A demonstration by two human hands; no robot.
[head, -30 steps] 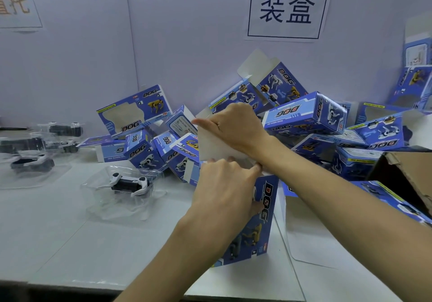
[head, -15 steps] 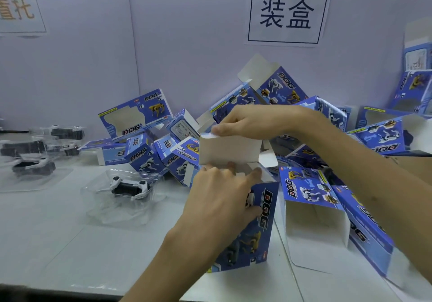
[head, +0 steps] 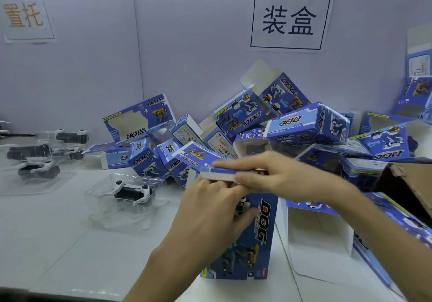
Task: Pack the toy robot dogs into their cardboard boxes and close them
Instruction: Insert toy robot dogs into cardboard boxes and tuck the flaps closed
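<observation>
Blue dog box (head: 261, 243), lower middle of the frame.
It stands tall on the desk (head: 58, 231), with a yellow dog printed on it. The left grip (head: 210, 210) clutches its top; the right grip (head: 280, 177) lies flat on the flap (head: 219, 173). Its inside is hidden.

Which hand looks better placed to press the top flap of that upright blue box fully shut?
Probably the right hand: its fingers lie along the white-edged top flap, which is folded nearly flat. The left hand grips the upright blue cardboard box, steadying it.
</observation>
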